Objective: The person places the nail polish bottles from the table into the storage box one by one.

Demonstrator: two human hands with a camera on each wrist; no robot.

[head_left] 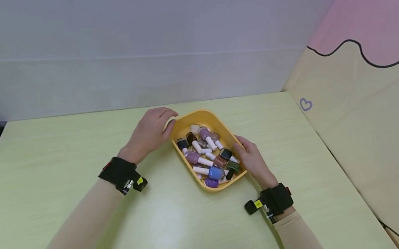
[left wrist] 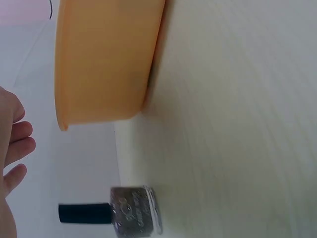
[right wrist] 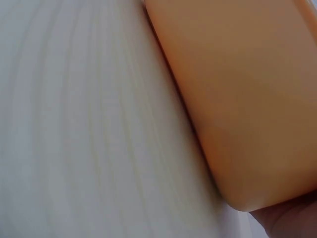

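A yellow plastic basket [head_left: 204, 116] on the table holds several nail polish bottles with white or black caps, among them a blue one [head_left: 215, 173] and a purple one [head_left: 193, 157]. My right hand [head_left: 252, 158] grips the basket's right side, thumb over the rim. Beside the far left corner is my left hand [head_left: 152, 129], fingers loosely bent and holding nothing. The left wrist view shows a gap between its fingers [left wrist: 20, 141] and the basket wall [left wrist: 106, 59]. A glittery nail polish bottle [left wrist: 131, 210] with a black cap stands outside the basket there; in the head view it is hidden.
The pale wooden table [head_left: 168, 232] extends around the basket. A light grey wall covering [head_left: 134, 78] rises behind the table's far edge. On the right is a panel [head_left: 371, 120] with a pink pattern.
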